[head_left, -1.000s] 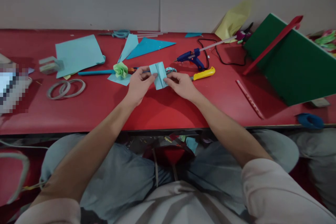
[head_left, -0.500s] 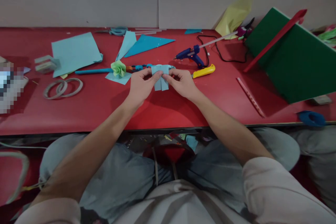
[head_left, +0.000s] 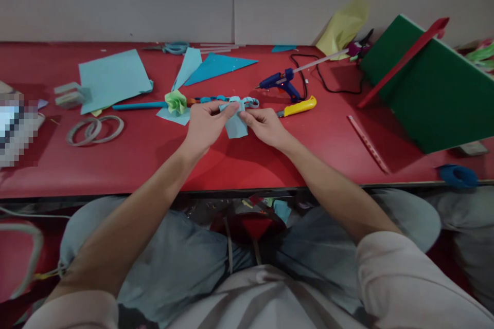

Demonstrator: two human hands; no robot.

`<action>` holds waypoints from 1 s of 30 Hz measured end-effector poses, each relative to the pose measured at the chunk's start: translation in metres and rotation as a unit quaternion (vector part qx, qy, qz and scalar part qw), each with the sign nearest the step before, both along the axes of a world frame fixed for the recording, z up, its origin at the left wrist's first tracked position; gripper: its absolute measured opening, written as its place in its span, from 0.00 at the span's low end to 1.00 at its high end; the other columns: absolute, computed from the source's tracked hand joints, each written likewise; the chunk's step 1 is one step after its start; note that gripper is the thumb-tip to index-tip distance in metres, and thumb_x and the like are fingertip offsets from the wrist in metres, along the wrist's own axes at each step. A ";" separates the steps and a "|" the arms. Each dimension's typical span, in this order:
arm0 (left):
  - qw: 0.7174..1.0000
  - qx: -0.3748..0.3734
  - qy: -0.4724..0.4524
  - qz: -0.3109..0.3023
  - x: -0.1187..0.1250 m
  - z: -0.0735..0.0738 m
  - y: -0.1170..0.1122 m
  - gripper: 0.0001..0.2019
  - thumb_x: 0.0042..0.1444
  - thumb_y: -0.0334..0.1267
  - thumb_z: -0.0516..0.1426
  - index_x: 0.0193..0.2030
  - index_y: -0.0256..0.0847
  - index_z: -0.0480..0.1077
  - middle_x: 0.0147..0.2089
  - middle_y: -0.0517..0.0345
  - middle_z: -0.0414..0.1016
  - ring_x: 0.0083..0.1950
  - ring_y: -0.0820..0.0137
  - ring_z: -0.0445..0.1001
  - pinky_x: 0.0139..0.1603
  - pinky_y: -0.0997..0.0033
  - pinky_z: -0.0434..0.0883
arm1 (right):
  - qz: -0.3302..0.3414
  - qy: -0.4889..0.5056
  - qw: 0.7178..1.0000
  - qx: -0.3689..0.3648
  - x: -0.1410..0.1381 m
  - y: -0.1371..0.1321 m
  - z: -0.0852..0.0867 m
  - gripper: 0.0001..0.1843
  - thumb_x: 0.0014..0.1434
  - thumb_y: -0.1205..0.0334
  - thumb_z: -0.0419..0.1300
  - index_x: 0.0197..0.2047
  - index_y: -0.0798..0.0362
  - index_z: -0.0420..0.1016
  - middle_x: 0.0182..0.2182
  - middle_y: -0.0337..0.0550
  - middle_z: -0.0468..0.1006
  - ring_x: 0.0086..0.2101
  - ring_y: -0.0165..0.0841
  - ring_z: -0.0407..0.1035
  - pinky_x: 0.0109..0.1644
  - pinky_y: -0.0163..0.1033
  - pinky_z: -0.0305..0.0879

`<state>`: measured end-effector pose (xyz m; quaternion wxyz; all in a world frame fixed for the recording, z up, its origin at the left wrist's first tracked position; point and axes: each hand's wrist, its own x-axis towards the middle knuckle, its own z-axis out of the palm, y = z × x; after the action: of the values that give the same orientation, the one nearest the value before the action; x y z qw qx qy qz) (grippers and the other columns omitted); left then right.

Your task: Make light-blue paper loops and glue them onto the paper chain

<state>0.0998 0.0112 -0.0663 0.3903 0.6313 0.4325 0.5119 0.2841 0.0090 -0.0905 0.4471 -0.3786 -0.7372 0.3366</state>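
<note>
A small light-blue piece of paper (head_left: pixel 236 126) is held above the red table, pinched from both sides. My left hand (head_left: pixel 206 122) closes thumb and fingers on its left upper edge. At the right edge, my right hand (head_left: pixel 266 124) pinches it too. Just behind the fingers lies a paper chain (head_left: pixel 252 103) of blue and orange loops, partly hidden by the hands. It runs left to a light-green paper flower (head_left: pixel 176 102) and a blue paper stick (head_left: pixel 139 106). A yellow utility knife (head_left: pixel 299 107) rests right of my right hand.
On the red table (head_left: pixel 116 169) lie a blue glue gun (head_left: pixel 280 81), tape rolls (head_left: pixel 85 131), a light-blue sheet (head_left: pixel 111 79), a blue triangle (head_left: pixel 219 68), scissors (head_left: pixel 176 48) and a pink ruler (head_left: pixel 368 144). A green board (head_left: pixel 436 87) stands tilted at right.
The light-blue paper has tilted and turned in my fingers. My right hand has shifted slightly down and left, showing more of the paper chain behind.
</note>
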 end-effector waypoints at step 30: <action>0.960 0.092 0.263 -0.018 -0.026 -0.001 0.010 0.09 0.61 0.40 0.63 0.30 0.44 0.82 0.31 0.54 0.84 0.33 0.62 0.76 0.41 0.64 0.71 | -0.045 0.092 0.995 -0.008 0.004 0.011 -0.010 0.21 0.64 0.39 0.65 0.39 0.50 0.74 0.33 0.39 0.77 0.33 0.31 0.67 0.40 0.39 0.64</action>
<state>0.0739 0.0212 -0.0675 0.2127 0.7845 0.4594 0.3581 0.2883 0.0203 -0.1005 0.5249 -0.3818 -0.6727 0.3553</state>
